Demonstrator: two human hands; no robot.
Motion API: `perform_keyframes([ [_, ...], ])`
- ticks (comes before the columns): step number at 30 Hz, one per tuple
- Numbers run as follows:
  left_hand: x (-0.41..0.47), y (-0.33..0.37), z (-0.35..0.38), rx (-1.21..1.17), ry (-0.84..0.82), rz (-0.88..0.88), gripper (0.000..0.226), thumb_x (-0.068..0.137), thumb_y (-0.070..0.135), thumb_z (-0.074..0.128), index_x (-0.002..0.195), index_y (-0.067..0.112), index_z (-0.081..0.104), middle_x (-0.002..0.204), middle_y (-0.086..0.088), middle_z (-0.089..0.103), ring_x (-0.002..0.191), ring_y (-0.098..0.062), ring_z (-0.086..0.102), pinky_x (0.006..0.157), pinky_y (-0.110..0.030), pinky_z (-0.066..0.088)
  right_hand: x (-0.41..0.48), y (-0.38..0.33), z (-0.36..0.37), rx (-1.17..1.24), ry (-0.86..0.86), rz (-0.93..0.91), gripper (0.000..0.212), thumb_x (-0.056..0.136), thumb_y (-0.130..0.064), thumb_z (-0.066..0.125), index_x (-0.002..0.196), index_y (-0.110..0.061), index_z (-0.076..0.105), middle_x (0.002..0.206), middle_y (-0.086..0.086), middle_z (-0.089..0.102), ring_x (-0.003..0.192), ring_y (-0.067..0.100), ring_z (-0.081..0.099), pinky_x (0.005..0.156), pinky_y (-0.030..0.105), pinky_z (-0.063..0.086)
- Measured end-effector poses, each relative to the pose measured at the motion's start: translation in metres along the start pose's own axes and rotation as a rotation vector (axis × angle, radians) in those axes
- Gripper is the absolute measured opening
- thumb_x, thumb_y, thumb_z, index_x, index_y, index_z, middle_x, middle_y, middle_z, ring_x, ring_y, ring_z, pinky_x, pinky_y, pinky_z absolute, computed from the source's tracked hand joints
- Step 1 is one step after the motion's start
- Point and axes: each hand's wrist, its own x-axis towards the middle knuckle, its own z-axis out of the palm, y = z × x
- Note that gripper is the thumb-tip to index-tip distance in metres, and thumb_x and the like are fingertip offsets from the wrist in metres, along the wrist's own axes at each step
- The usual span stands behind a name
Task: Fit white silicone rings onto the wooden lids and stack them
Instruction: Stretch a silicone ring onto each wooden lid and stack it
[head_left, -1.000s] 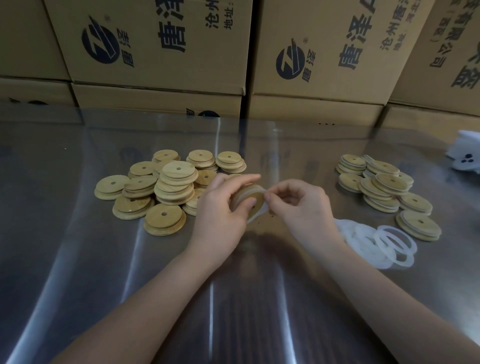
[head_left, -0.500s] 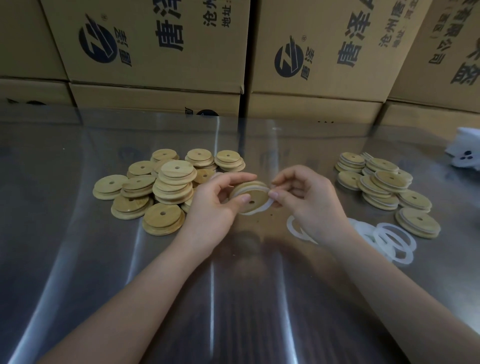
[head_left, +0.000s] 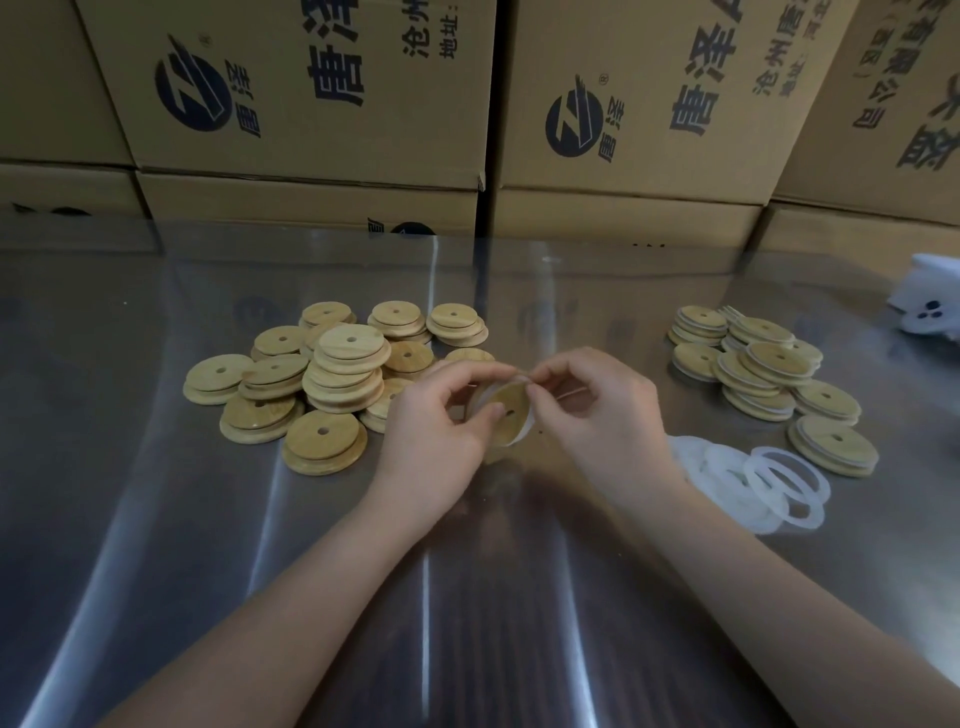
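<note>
- On the left box (head_left: 291, 88): a round logo with ®, small "唐泽" beside it, large "唐泽", then "沧州" and "地址:".
- On the middle box (head_left: 665, 104): the same logo, "唐泽", and smaller "沧州唐", cut off.
- On the right box (head_left: 893, 114): "有限公司".

1. Standing stacked along the far side of the table (head_left: 119, 519): brown cardboard boxes (head_left: 311, 166), showing dark printed characters and round logos.
2. Gleaming with pale streaks: the table's metal top.
3. Lying at the right edge: a white object (head_left: 930, 306), showing three dark spots.
</note>
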Motion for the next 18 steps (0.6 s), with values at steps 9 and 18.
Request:
perform_keyframes([
  [9,0.005,-0.002,-0.002,-0.108,0.033,-0.032,0.036,0.081,-0.012,0.066,0.095,0.021,0.069,0.095,0.013,0.071,0.093,-0.001,0.066,0.088,-0.019,0.052,-0.001,-0.003,0.000,0.021,0.038,0.131,0.022,0.082,-0.012,0.073,0.071,-0.029,0.064,0.064,-0.020,0.063,0.069,-0.002,0.062,0.064,0.003,0.041],
  [18,0.013,0.001,-0.012,-0.076,-0.045,-0.033,0.046,0.080,-0.016,0.064,0.095,0.027,0.067,0.098,0.009,0.071,0.095,-0.004,0.067,0.089,-0.020,0.052,0.007,0.000,-0.007,-0.005,-0.114,0.240,0.027,0.087,-0.009,0.067,0.069,-0.028,0.059,0.065,-0.010,0.066,0.067,0.009,0.065,0.069,0.030,0.053],
])
